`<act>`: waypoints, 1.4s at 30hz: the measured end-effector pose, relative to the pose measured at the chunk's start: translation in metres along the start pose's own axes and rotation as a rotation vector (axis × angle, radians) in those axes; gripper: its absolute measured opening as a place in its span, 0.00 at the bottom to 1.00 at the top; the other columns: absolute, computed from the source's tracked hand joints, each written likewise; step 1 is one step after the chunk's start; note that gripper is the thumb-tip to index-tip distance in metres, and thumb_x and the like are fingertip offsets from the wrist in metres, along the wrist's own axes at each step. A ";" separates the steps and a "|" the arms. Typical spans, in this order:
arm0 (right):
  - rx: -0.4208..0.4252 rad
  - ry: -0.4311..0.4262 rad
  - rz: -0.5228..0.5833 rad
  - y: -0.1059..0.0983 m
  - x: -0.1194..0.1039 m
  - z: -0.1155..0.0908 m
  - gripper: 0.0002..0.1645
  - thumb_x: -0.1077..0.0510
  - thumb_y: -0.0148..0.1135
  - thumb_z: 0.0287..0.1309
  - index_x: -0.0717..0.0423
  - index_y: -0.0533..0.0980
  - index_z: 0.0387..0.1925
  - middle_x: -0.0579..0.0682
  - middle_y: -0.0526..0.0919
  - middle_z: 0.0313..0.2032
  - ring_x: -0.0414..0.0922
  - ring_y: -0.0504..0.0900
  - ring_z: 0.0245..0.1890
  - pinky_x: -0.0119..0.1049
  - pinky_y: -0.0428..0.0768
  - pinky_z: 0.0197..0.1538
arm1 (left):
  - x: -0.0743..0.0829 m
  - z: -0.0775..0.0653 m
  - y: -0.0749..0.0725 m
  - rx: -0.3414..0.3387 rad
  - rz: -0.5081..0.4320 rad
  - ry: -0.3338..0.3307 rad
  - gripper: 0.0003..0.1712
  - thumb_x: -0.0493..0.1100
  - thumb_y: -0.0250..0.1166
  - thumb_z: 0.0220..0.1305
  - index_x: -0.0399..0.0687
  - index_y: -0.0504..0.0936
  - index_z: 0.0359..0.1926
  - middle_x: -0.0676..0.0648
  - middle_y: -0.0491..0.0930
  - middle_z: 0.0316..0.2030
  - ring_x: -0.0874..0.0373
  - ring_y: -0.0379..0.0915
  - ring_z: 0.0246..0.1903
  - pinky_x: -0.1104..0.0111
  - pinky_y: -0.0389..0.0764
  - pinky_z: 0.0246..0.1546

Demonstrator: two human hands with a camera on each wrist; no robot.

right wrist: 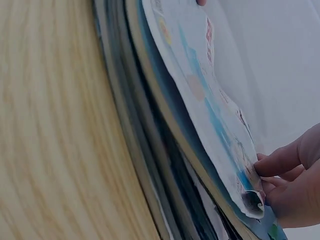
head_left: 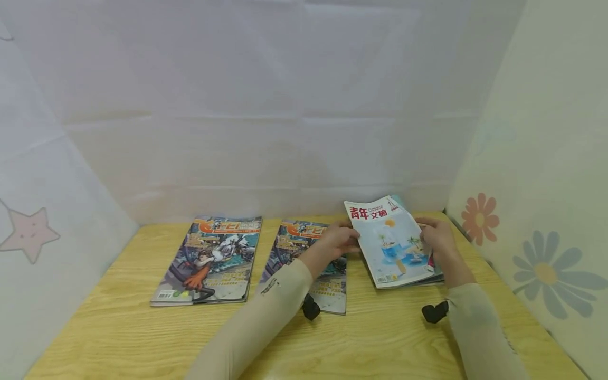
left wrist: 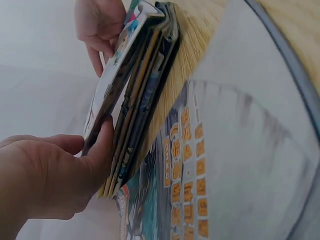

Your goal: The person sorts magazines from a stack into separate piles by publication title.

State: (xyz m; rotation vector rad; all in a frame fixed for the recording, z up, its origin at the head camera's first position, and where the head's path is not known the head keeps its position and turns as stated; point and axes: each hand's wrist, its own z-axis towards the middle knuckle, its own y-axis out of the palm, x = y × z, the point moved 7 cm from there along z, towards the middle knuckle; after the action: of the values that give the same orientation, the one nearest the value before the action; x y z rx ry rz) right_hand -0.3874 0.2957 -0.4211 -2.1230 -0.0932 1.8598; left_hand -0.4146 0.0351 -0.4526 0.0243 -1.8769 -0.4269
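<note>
A white magazine [head_left: 394,248] with red lettering and a beach picture lies on top of a stack at the right of the table. My left hand [head_left: 339,240] holds its left edge; in the left wrist view the thumb [left wrist: 104,142] sits at the gap below this magazine. At the opposite edge, my right hand [head_left: 438,240] pinches the magazine, seen in the right wrist view with fingertips [right wrist: 272,167] at its border. Several magazines [left wrist: 142,100] are stacked beneath it, only their edges showing. Part of the right hand's fingers is hidden.
Two groups of dark comic-style magazines lie to the left: one farther left [head_left: 214,264], the other [head_left: 332,301] partly under my left forearm. White sheets [head_left: 266,105] wall the wooden table [head_left: 119,327] at the back and sides.
</note>
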 end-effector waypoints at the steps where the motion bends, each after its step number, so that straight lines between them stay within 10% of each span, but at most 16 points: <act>1: 0.007 -0.006 -0.011 -0.001 0.001 0.000 0.38 0.72 0.43 0.61 0.65 0.64 0.74 0.70 0.68 0.68 0.58 0.72 0.56 0.37 0.75 0.40 | 0.000 0.000 0.000 0.002 0.021 -0.004 0.36 0.27 0.62 0.67 0.37 0.63 0.75 0.33 0.72 0.60 0.38 0.74 0.58 0.47 0.80 0.52; 8: 0.040 -0.059 -0.080 -0.003 0.007 0.007 0.34 0.72 0.44 0.60 0.67 0.70 0.69 0.71 0.72 0.63 0.44 0.70 0.24 0.35 0.68 0.21 | 0.001 -0.003 0.000 -0.001 0.040 -0.049 0.34 0.26 0.59 0.69 0.31 0.62 0.74 0.32 0.75 0.55 0.36 0.77 0.54 0.49 0.80 0.53; 15: 0.079 -0.047 -0.152 -0.002 0.012 0.009 0.32 0.69 0.46 0.61 0.69 0.72 0.67 0.69 0.71 0.65 0.57 0.72 0.52 0.36 0.75 0.39 | 0.002 -0.006 0.000 -0.020 0.083 -0.071 0.33 0.25 0.55 0.71 0.30 0.59 0.75 0.28 0.74 0.53 0.33 0.75 0.55 0.48 0.78 0.56; 42: 0.040 -0.079 -0.336 0.009 -0.018 -0.008 0.32 0.54 0.49 0.73 0.72 0.67 0.69 0.71 0.68 0.66 0.68 0.66 0.66 0.61 0.67 0.65 | 0.029 -0.019 -0.022 0.002 0.328 0.118 0.27 0.34 0.57 0.74 0.38 0.70 0.72 0.34 0.77 0.57 0.36 0.76 0.55 0.51 0.80 0.53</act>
State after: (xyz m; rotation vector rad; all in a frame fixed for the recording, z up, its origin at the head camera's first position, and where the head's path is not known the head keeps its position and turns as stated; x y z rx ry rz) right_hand -0.3839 0.2807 -0.4055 -1.8709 -0.4009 1.7283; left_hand -0.4112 0.0032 -0.4273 -0.2487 -1.7259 -0.1933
